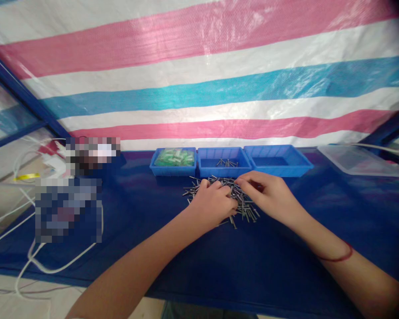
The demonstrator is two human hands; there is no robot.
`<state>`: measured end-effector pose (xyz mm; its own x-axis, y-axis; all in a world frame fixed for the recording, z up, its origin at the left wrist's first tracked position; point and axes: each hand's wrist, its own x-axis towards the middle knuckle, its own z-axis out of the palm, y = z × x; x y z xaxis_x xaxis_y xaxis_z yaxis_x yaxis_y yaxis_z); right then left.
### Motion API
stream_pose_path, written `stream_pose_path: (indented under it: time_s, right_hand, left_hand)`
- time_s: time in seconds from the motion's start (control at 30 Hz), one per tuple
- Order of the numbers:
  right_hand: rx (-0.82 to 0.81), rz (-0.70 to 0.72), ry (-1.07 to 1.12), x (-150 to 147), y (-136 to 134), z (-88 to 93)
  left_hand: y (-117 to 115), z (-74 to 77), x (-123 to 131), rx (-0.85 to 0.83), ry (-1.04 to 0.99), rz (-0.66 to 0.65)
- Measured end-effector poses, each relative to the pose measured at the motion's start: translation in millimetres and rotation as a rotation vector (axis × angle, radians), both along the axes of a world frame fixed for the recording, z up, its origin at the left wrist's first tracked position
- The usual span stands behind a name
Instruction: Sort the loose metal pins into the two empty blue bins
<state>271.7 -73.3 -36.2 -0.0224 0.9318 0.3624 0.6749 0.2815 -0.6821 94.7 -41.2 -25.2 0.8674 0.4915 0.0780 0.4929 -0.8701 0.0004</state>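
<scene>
A loose pile of grey metal nails (248, 206) lies on the dark blue tabletop in front of three blue trays. My left hand (213, 201) rests on the pile with its fingers curled down among the nails; the fingertips are partly hidden. At the pile's right edge, my right hand (269, 192) has thumb and forefinger pinched together, and whatever is between them is too small to make out. Several nails sit in the middle blue tray (224, 170), just behind the hands. The right blue tray (279, 172) shows a bare floor.
The left blue tray (173, 171) holds green-and-white pieces in clear plastic. A translucent plastic lid (362, 161) lies at the right. White cables (66, 266) run over the table's left side beside blurred-out items. Striped sheeting (199, 97) hangs behind the blue table (252, 266).
</scene>
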Motion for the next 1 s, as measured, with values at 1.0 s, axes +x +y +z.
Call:
stream_pose_path:
  time_s: [1.0]
  right_hand:
    - [0.014,0.068,0.296,-14.6,-10.7,3.1]
  left_hand:
    - [-3.7,-14.7,-0.1,-0.52,-0.801,0.225]
